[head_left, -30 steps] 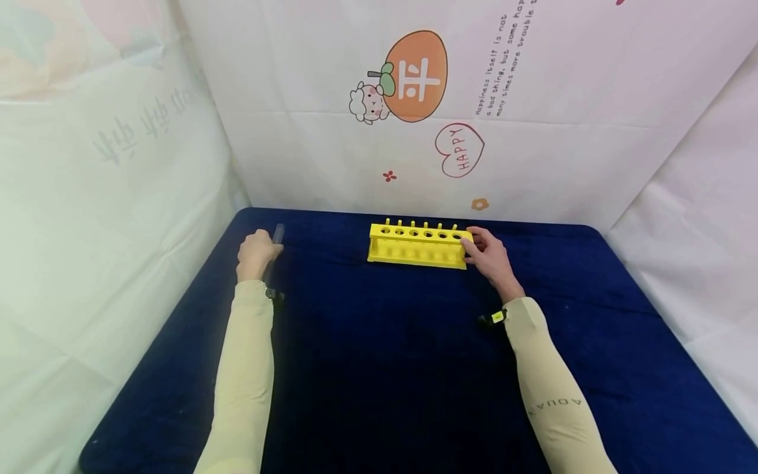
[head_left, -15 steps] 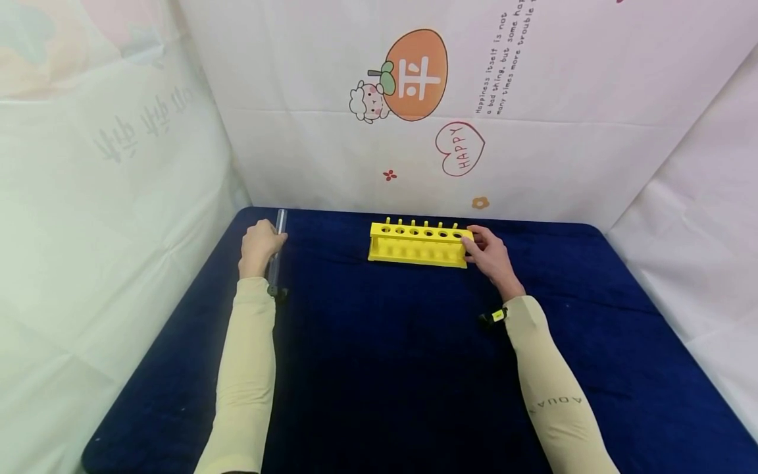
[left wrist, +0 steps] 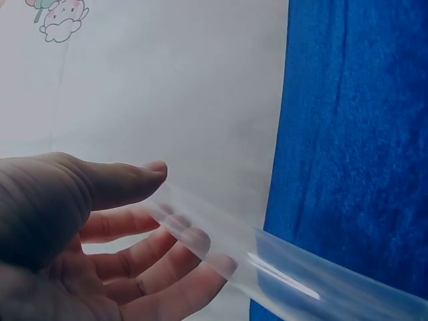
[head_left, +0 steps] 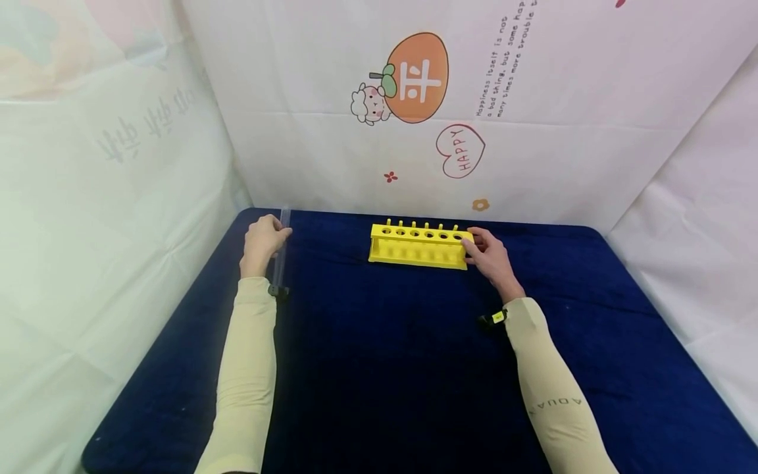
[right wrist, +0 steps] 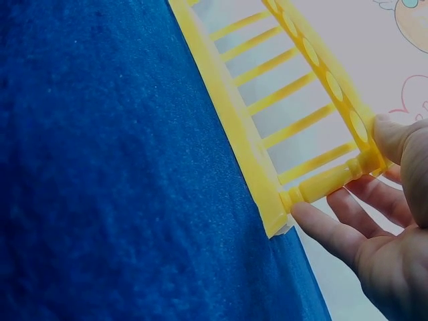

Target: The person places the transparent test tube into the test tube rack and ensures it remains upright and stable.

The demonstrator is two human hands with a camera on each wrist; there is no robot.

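A clear test tube (head_left: 279, 268) is pinched between the thumb and fingers of my left hand (head_left: 259, 245), over the left part of the table. In the left wrist view, the test tube (left wrist: 301, 277) slants from the fingertips to the lower right edge. The yellow test tube rack (head_left: 414, 261) stands near the back of the table, with a row of round holes along its top and several pegs behind. My right hand (head_left: 490, 260) grips the rack's right end; the right wrist view shows its thumb at the top plate and fingers at the end post (right wrist: 328, 182). No tubes show in the rack.
A dark blue cloth (head_left: 379, 355) covers the table. White printed curtains (head_left: 320, 158) rise right behind its back edge and along both sides. A small black wrist camera (head_left: 491, 318) sits at the right wrist.
My left hand has shifted slightly right and away from me, lifting the test tube a little, so more of it shows. The right hand and the rack have stayed in place.
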